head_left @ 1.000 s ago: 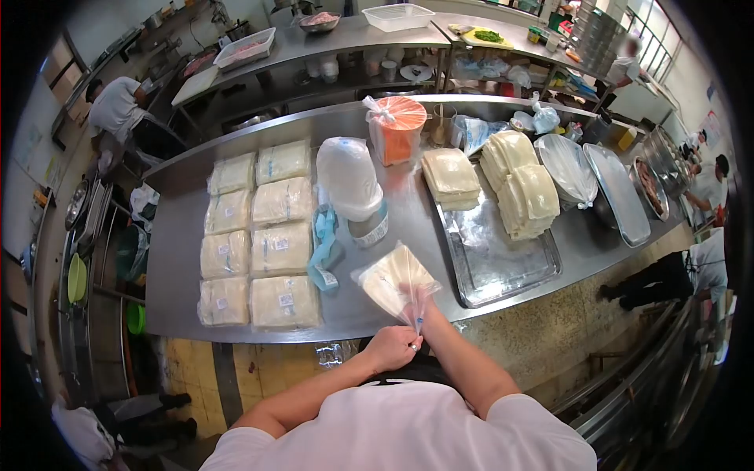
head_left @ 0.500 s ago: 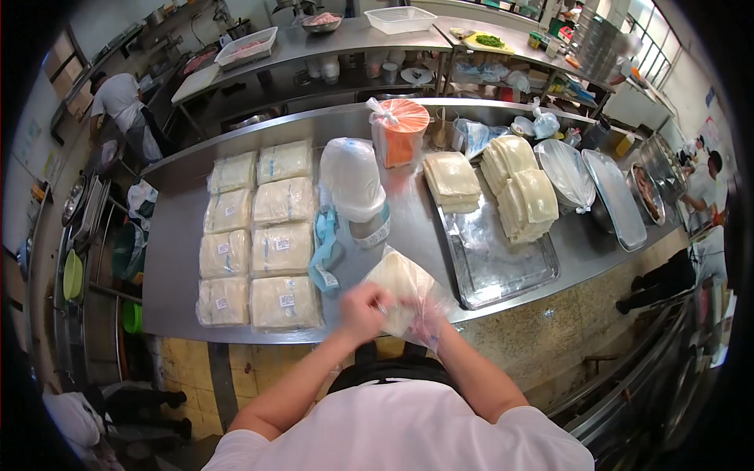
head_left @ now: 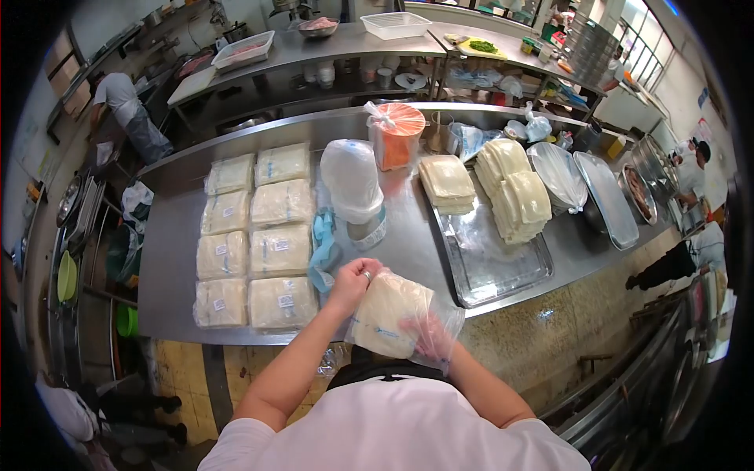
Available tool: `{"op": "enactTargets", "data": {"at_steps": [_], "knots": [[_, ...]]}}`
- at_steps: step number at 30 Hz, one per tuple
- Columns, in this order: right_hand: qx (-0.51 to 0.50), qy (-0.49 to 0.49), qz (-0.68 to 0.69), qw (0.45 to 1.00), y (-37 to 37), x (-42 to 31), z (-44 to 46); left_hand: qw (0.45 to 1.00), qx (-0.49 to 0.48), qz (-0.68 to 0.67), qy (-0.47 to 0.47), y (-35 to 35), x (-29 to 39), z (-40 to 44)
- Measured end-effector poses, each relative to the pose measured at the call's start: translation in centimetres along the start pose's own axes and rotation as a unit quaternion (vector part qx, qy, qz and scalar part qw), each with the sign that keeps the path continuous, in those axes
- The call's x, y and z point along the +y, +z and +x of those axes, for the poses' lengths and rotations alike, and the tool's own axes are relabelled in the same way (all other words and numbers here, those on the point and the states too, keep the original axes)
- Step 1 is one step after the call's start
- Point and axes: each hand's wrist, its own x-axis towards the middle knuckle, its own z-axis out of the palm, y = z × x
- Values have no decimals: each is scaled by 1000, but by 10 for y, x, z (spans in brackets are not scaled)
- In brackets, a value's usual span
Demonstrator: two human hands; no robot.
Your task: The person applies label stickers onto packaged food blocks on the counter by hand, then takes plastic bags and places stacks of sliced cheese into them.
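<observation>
Near the table's front edge, a clear plastic bag (head_left: 389,314) holds a stack of pale, flat sheets. My left hand (head_left: 353,284) pinches the bag's upper left corner, fingers closed. Inside the bag's open end, my right hand (head_left: 428,336) holds the sheets at their lower right, seen through the plastic. Packed bags of sheets (head_left: 283,249) lie in two columns on the left. A blue strip (head_left: 322,250) lies between them and a roll of clear bags (head_left: 351,180). Loose stacks of sheets (head_left: 522,196) rest at a metal tray (head_left: 503,271) on the right.
An orange tub in a bag (head_left: 395,137) stands at the table's back. Covered trays (head_left: 606,200) and a bowl of meat (head_left: 640,195) are at the right end. A co-worker (head_left: 129,114) bends at the far left; other people are at the right (head_left: 695,177) and lower left.
My left hand has moved from the bag's gathered lower end up to its upper left corner. The bag has turned, and my right hand now shows inside its opening.
</observation>
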Motion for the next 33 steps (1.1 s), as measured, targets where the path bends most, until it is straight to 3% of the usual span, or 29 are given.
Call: {"op": "enactTargets", "data": {"at_steps": [3, 9, 12, 15, 18, 20, 23, 26, 33], "knots": [[-34, -70, 133, 988, 13, 0, -5, 986, -139, 90, -7, -6, 3, -8], [-31, -75, 145, 986, 24, -8, -14, 998, -7, 65, 15, -7, -20, 4], [-21, -59, 114, 991, 27, -15, -19, 998, 63, -9, -23, -11, -21, 14], [-26, -80, 141, 986, 23, -6, -14, 959, 172, 196, 111, -8, -10, 13], [77, -83, 74, 991, 37, -14, -9, 896, 98, 371, 223, 24, 34, -26], [93, -73, 100, 988, 11, 17, 29, 881, -42, 457, 119, 62, 68, -66], [104, -59, 157, 980, -16, 51, 77, 824, -68, 530, 188, 81, 19, -75], [83, -38, 226, 970, -14, 58, 96, 803, -124, 563, 154, 79, -14, -52], [0, -19, 294, 956, -16, 49, 94, 850, -138, 476, 179, 100, -20, -63]]}}
